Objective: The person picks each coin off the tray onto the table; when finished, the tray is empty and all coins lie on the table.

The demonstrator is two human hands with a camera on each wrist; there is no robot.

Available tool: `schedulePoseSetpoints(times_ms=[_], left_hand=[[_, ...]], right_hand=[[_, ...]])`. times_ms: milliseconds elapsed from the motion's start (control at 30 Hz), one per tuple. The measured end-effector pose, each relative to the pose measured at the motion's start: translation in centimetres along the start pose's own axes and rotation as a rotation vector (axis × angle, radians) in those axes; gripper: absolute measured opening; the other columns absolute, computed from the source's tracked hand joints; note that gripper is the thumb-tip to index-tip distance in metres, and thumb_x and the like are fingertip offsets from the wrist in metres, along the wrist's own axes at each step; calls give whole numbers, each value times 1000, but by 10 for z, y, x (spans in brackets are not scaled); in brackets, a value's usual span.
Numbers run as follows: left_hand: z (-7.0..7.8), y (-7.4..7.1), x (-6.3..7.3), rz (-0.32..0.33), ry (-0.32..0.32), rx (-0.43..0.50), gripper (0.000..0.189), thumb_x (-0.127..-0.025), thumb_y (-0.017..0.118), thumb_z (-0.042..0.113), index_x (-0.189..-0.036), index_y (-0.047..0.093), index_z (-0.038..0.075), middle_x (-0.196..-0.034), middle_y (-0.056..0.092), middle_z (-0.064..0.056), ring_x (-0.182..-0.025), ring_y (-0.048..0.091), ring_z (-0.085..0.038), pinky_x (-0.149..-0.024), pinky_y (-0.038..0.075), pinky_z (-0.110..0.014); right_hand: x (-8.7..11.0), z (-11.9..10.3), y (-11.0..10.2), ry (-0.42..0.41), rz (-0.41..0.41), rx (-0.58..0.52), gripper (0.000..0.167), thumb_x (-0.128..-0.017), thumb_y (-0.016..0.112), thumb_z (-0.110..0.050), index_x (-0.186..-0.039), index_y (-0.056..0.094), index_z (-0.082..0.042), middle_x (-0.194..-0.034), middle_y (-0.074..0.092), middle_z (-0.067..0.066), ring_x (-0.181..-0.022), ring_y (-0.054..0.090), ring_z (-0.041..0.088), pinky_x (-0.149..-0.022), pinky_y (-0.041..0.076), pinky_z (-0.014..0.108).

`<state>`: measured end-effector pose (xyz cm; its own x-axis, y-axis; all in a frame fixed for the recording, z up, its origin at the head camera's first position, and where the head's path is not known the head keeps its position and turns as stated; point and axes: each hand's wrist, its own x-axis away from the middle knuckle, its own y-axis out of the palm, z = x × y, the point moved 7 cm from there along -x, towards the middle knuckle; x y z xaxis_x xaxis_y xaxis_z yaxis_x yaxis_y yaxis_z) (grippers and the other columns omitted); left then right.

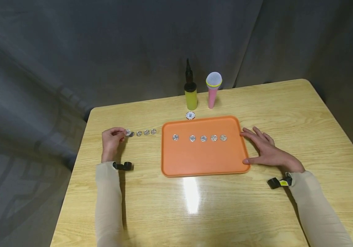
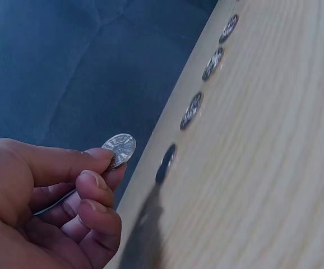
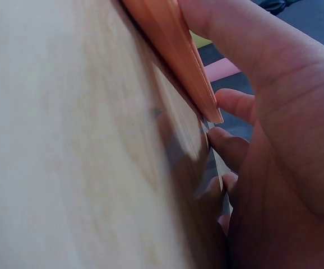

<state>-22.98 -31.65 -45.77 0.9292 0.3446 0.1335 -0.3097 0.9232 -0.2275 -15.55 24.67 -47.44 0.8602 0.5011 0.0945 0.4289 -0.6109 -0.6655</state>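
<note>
My left hand pinches a silver coin between thumb and forefinger, raised above the table, with the other fingers curled in. Just to its right, a row of several more silver coins lies flat on the wood. An orange tray sits mid-table, and several coins form a line across it, the leftmost a little apart. At the tray's right edge is my right hand, thumb and forefinger spread along the rim. Its remaining fingers extend beyond the tray, as the right wrist view shows.
Behind the tray stand a yellow-green hand pump with a black top and a pink toy microphone. A white poker chip lies near the tray's back rim. Dark curtains hang behind the wooden table.
</note>
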Motion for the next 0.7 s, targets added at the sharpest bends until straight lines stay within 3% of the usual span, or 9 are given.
schedulePoseSetpoints(times_ms=[300, 433, 633, 700], left_hand=[[-11, -12, -4, 38, -25, 20, 30, -86, 65, -12, -72, 69, 14, -58, 67, 12, -45, 55, -3, -45, 45, -16], [-12, -15, -5, 46, -19, -6, 20, -87, 66, -11, -78, 70, 7, -58, 66, 13, -46, 55, -3, -45, 45, -17], [-11, -15, -6, 66, 31, -178, 4, -87, 68, -6, -89, 72, -4, -59, 60, 14, -50, 55, -1, -48, 47, -16], [-9, -14, -5, 73, 55, -246, 9, -87, 70, -4, -94, 72, -7, -62, 59, 12, -52, 55, -1, -49, 48, -15]], right_hand=[[0, -2, 0, -6, 8, 3, 95, -78, 84, -31, -155, 31, -13, -166, 15, 24, -154, -9, 47, -114, -6, 71], [0, -2, 0, -3, 12, 5, 96, -78, 85, -31, -155, 31, -12, -166, 15, 24, -154, -8, 48, -114, -6, 72], [0, -3, 0, -5, 12, 1, 96, -77, 85, -31, -155, 31, -12, -166, 15, 24, -154, -8, 48, -114, -6, 72], [0, -3, 0, -4, 12, 3, 96, -78, 85, -31, -155, 31, -12, -166, 15, 24, -154, -8, 48, -114, -6, 72]])
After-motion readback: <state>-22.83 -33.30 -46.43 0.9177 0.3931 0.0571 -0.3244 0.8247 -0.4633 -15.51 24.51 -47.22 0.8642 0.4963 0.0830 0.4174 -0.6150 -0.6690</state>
